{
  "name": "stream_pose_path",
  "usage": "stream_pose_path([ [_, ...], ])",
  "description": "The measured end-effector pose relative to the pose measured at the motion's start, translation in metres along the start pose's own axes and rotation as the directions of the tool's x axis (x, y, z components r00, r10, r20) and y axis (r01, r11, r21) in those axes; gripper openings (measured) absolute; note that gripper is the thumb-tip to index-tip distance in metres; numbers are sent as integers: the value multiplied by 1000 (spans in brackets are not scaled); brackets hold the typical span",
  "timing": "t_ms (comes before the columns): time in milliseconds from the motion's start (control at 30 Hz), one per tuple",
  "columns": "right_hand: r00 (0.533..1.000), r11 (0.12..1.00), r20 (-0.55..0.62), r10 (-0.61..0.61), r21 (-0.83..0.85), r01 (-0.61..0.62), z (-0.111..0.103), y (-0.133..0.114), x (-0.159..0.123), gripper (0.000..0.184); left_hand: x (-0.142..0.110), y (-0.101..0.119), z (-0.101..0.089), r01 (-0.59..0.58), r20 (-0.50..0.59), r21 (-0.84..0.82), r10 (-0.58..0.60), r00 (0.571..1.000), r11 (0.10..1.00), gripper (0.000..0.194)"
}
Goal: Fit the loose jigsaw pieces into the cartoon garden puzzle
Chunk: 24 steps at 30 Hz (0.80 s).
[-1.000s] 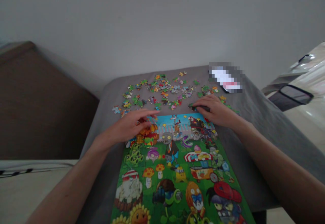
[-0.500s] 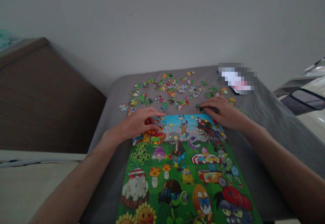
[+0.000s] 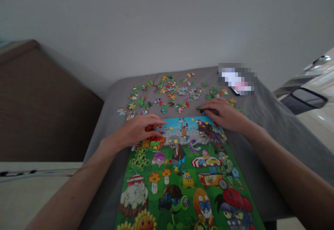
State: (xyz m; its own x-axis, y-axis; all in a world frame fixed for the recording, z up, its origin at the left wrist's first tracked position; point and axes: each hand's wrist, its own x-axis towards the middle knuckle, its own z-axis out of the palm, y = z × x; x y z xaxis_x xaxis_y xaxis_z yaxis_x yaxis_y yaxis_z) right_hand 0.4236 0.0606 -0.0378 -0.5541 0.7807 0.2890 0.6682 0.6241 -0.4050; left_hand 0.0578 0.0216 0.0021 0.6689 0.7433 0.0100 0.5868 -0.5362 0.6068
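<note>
A bright puzzle board [image 3: 180,167] with cartoon plants and zombies on green ground lies in front of me on a grey cloth. Over its upper left corner rests my left hand [image 3: 139,129], thumb and fingers apart, with nothing visible between them. My right hand [image 3: 223,114] is just past the top right edge of the board. Its thumb and forefinger close on a dark green puzzle piece [image 3: 199,109], partly hidden by the fingertips. Loose puzzle pieces [image 3: 171,90] lie scattered beyond the board.
A phone [image 3: 236,80] with a blurred-out screen lies at the back right of the grey-covered table [image 3: 263,132]. Behind it rises a pale wall [image 3: 156,24]. A dark wooden cabinet side [image 3: 44,111] stands at left, and a dark-framed object [image 3: 308,99] stands at right.
The view has shifted slightly, so everything sits a little further left. Both hands keep nearly the same places relative to the board and pieces.
</note>
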Motion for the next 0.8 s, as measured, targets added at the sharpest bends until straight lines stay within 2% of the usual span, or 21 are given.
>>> stream_pose_path([
  [300, 999, 1000, 41, 20, -24, -19, -2, -1, 1, 30, 5, 4, 19, -148, -30, 94, 151, 988, 985, 24],
  [533, 998, 999, 49, 42, -6, -41, -3, -5, 3, 29, 17, 21, 39, -229, -10, 191, 235, 972, 955, 31],
  [667, 999, 1000, 39, 16, 27, -17, -2, -5, 4, 28, 16, 25, 40, -223, 31, 223, 222, 975, 949, 32],
  [800, 1000, 999, 30, -6, 33, 5, -2, -6, 4, 28, 14, 24, 38, -199, 24, 229, 199, 980, 953, 34],
])
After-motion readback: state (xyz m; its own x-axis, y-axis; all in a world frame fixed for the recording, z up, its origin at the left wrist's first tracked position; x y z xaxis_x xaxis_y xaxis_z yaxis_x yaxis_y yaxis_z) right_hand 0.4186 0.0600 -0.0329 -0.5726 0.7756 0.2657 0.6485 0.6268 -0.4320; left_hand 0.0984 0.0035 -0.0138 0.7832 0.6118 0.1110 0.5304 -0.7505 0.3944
